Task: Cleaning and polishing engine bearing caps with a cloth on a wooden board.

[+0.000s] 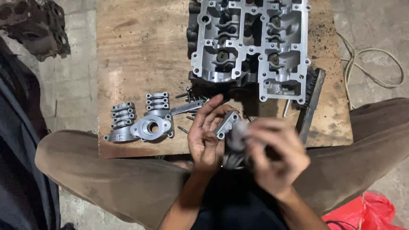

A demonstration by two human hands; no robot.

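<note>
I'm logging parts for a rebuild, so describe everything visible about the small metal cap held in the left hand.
The bearing cap is a small, bare silver-grey piece that looks like cast aluminium, with a bolt hole showing at its lower end. It is tilted, lifted above the wooden board, pinched in the fingers of the left hand. The right hand, blurred, presses a pale rag against its side.

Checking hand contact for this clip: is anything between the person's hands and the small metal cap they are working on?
Left hand grips the metal cap directly. Between the blurred right hand and the cap sits a pale wad, apparently a cloth, pressed against it.
</note>
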